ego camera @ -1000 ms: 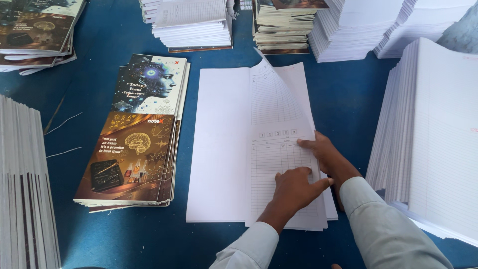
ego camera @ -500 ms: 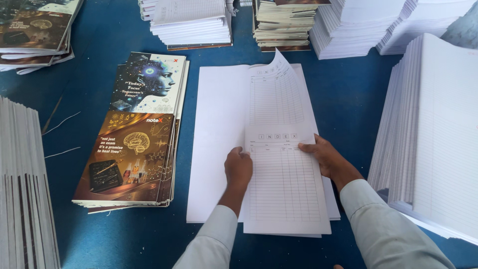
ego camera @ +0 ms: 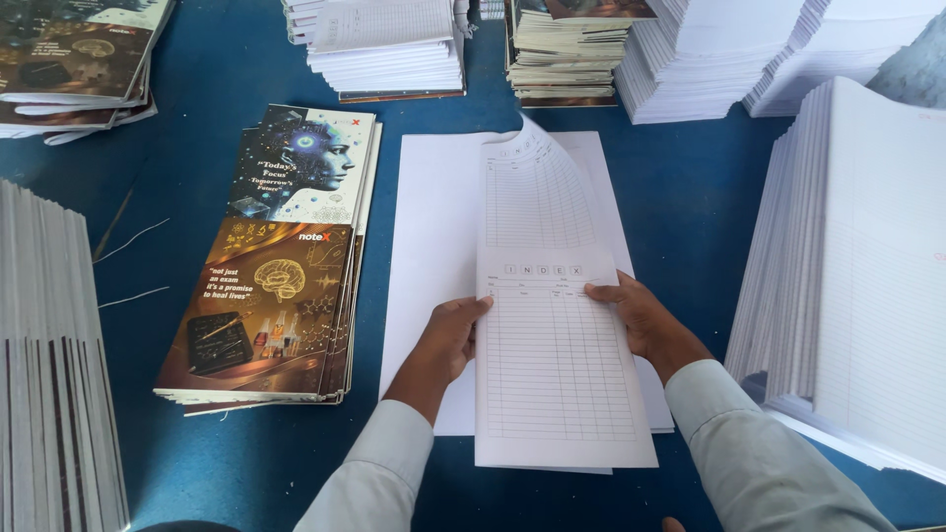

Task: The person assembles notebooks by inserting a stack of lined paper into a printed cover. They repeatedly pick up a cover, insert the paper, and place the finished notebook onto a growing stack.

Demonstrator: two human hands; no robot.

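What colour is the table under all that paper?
Deep blue table top, clearest in the head view.

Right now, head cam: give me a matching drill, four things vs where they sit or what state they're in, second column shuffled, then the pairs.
Things:
1. ruled sheets
2. printed covers
3. left hand
4. tall white paper stack

Places or states:
A. at the table's right edge
B. grips the sheets' left edge
C. held at both side edges, far end curling up
D. stacked flat, left of the white sheet

Pairs: 1-C, 2-D, 3-B, 4-A
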